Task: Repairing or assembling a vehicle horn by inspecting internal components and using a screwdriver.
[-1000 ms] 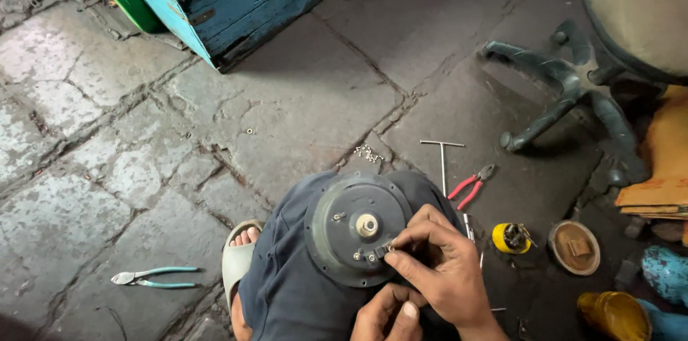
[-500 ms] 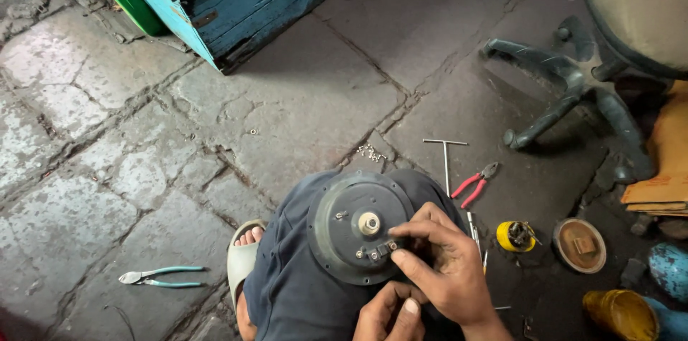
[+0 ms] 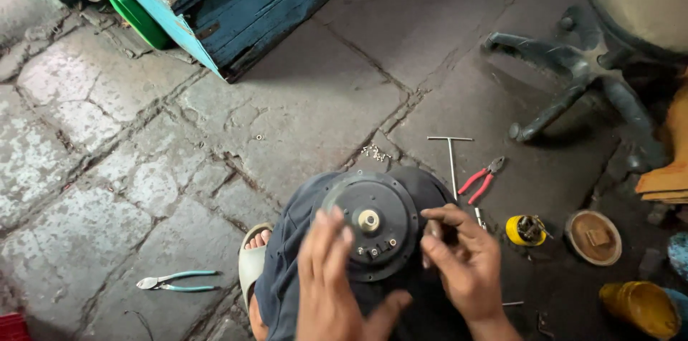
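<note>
The round motor cover (image 3: pixel 374 225) rests flat on your knee, facing up, with its brass shaft (image 3: pixel 368 221) pointing at the camera, so it has no long side. It lies between your two hands. Your left hand (image 3: pixel 331 278) covers its near-left rim with the fingers (image 3: pixel 320 237) spread and flat. Your right hand (image 3: pixel 464 262) touches the right rim, its fingers curled and pressed together; if they pinch something small I cannot tell. Both hands are equally close. Red pliers (image 3: pixel 482 178) lie on the floor, far right.
</note>
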